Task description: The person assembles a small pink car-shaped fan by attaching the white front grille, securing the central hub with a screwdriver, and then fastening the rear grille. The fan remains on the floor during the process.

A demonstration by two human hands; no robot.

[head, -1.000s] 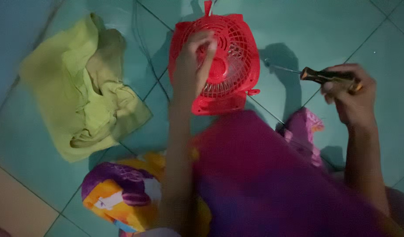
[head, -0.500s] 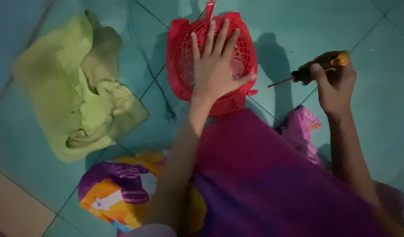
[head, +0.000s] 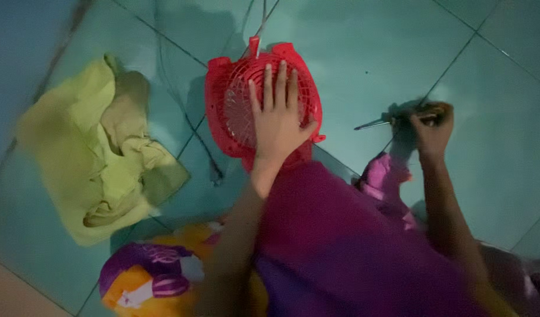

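Note:
A small red plastic fan (head: 237, 108) lies grille-up on the teal tiled floor. My left hand (head: 276, 120) rests flat on its grille with the fingers spread, pressing down on it. To the right, my right hand (head: 431, 129) is closed around the dark and orange handle of a screwdriver (head: 393, 120), low near the floor. The metal shaft points left, toward the fan, with a gap between tip and fan. My lap, in magenta and purple cloth (head: 352, 246), fills the lower middle.
A crumpled yellow-green cloth (head: 100, 158) lies on the floor at the left. A purple, orange and white patterned bundle (head: 146, 282) sits at the bottom left. A thin dark cord (head: 188, 117) runs across the tiles left of the fan.
My left hand went from gripping the fan's grille to lying flat on it. My right hand turned the screwdriver and lowered it toward the floor. The view shifted, so everything sits lower.

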